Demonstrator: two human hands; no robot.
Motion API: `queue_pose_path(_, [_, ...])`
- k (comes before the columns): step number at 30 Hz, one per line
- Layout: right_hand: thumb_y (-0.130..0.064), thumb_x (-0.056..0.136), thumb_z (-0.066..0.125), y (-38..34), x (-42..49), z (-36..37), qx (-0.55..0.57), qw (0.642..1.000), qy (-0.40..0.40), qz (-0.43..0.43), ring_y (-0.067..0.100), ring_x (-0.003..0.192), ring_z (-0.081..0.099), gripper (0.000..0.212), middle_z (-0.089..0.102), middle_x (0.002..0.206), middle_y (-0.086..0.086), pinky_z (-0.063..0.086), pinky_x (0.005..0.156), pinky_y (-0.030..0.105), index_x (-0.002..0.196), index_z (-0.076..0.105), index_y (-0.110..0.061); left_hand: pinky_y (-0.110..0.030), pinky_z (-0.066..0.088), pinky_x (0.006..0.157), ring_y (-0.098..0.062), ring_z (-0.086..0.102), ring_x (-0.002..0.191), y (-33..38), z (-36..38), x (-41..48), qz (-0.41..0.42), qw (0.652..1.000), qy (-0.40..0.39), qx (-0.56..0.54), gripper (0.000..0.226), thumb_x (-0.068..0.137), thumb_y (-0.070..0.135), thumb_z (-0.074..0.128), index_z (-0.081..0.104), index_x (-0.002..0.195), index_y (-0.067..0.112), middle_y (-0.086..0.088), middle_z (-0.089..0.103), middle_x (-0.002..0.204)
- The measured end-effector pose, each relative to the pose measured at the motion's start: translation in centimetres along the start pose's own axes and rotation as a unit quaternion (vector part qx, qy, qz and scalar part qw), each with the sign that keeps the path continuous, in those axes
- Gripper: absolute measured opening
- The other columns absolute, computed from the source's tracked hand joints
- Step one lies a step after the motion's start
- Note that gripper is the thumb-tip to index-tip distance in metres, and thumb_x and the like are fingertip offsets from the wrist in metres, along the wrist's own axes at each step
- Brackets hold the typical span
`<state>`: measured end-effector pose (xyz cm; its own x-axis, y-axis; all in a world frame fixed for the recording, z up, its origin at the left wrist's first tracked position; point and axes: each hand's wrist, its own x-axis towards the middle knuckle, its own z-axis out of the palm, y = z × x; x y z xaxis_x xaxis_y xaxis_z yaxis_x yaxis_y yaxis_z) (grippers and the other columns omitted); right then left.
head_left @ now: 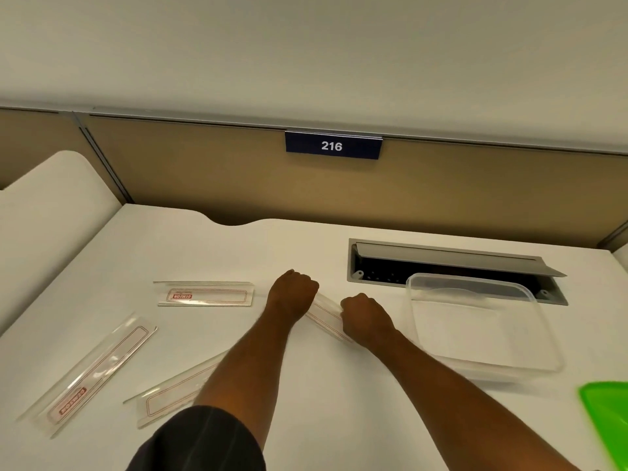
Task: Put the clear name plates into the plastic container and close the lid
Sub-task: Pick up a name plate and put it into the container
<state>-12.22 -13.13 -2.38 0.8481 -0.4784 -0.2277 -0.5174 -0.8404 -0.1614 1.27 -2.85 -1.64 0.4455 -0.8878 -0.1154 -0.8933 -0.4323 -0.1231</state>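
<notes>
Between my two hands lies a clear name plate (327,317) with red outlines. My left hand (293,294) grips its far end with curled fingers, and my right hand (365,319) grips its near end. Three more clear name plates rest on the white desk: one flat at the back left (205,294), one long one at the front left (98,372), and one (170,392) partly hidden under my left forearm. The clear plastic container (482,324) stands open and empty just right of my right hand. Its green lid (608,416) lies at the right edge.
An open grey cable hatch (452,266) is sunk into the desk behind the container. A tan partition (238,171) with a blue sign reading 216 (333,146) closes the back. A second white desk surface (51,215) adjoins on the left.
</notes>
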Motion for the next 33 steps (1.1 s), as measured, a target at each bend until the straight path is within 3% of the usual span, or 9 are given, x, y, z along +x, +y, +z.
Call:
queue_pose_path(9, [-0.027,0.096,0.044,0.7,0.2,-0.8,0.076,0.996,0.04,0.011,0.029,0.094,0.063,0.027,0.066,0.105,0.012,0.051,0.08,0.036,0.102,0.063,-0.01,-0.032,0.045,0.081,-0.026,0.06,0.101,-2.4,-2.1,0.8,0.056,0.997,0.051,0.003,0.029,0.094,0.013,0.046,0.066,0.114,0.021,-0.005,0.068,0.109])
queue_pose_path(13, [-0.029,0.093,0.052,1.0,0.1,-2.8,0.185,0.981,0.05,0.011,0.027,0.103,0.062,0.032,0.067,0.113,0.01,0.047,0.085,0.031,0.117,0.064,-0.014,-0.033,0.047,0.074,-0.025,0.058,0.102,-3.8,-5.0,0.6,0.058,0.994,0.087,-0.004,0.029,0.098,0.021,0.043,0.065,0.116,0.026,-0.004,0.065,0.11])
queue_pose_path(15, [-0.028,0.089,0.058,1.6,0.0,-4.4,0.247,0.968,0.055,-0.008,0.025,0.105,0.061,0.033,0.068,0.114,0.006,0.042,0.081,0.025,0.12,0.064,-0.017,-0.033,0.046,0.07,-0.024,0.057,0.101,-4.3,-6.2,0.4,0.052,0.993,0.11,-0.01,0.028,0.098,0.023,0.042,0.064,0.116,0.027,-0.002,0.065,0.109])
queue_pose_path(18, [-0.021,0.083,0.061,2.8,-0.4,-7.5,0.299,0.952,0.057,-0.026,0.019,0.09,0.064,0.022,0.072,0.098,-0.001,0.042,0.069,0.026,0.103,0.071,-0.022,-0.033,0.044,0.069,-0.024,0.056,0.101,-4.6,-8.0,-0.1,0.028,0.989,0.138,-0.039,0.028,0.098,0.023,0.043,0.064,0.116,0.028,0.0,0.065,0.108])
queue_pose_path(22, [-0.021,0.084,0.066,5.0,-1.5,-11.0,0.435,0.894,0.108,-0.012,0.018,0.078,0.068,0.011,0.074,0.083,-0.007,0.053,0.071,0.035,0.085,0.076,-0.018,-0.038,0.053,0.075,-0.027,0.062,0.098,-4.1,-10.4,-0.7,-0.009,0.983,0.151,-0.106,0.026,0.096,0.022,0.047,0.068,0.111,0.023,-0.004,0.069,0.106])
queue_pose_path(25, [-0.026,0.084,0.069,5.9,-2.7,-13.3,0.496,0.856,0.142,-0.003,0.022,0.066,0.056,0.021,0.071,0.076,0.005,0.045,0.066,0.036,0.082,0.075,-0.006,-0.038,0.053,0.083,-0.027,0.063,0.103,-2.3,-12.2,-0.9,-0.024,0.974,0.169,-0.146,0.028,0.092,0.028,0.053,0.065,0.117,0.023,-0.003,0.069,0.114])
queue_pose_path(28, [-0.024,0.085,0.069,6.0,-4.3,-15.1,0.497,0.855,0.144,-0.019,0.017,0.068,0.055,0.02,0.07,0.081,0.026,0.044,0.066,0.03,0.082,0.075,-0.004,-0.037,0.05,0.092,-0.022,0.059,0.115,0.7,-15.0,-0.6,0.004,0.972,0.167,-0.168,0.042,0.089,0.036,0.058,0.056,0.129,0.024,0.0,0.064,0.128])
queue_pose_path(30, [-0.021,0.085,0.069,6.0,-5.3,-16.2,0.488,0.86,0.145,-0.031,0.012,0.065,0.059,0.015,0.071,0.077,0.022,0.05,0.058,0.02,0.078,0.078,-0.011,-0.037,0.051,0.086,-0.023,0.06,0.112,3.0,-17.1,-0.2,0.027,0.972,0.168,-0.163,0.044,0.087,0.037,0.06,0.056,0.129,0.024,0.0,0.065,0.125])
queue_pose_path(33, [-0.019,0.085,0.069,6.3,-6.6,-18.0,0.48,0.86,0.164,-0.055,0.0,0.051,0.057,0.017,0.067,0.066,0.007,0.046,0.047,0.01,0.07,0.076,-0.02,-0.03,0.048,0.064,-0.024,0.066,0.086,6.2,-19.9,0.0,0.061,0.967,0.184,-0.165,0.024,0.087,0.031,0.057,0.066,0.107,0.022,-0.003,0.072,0.099])
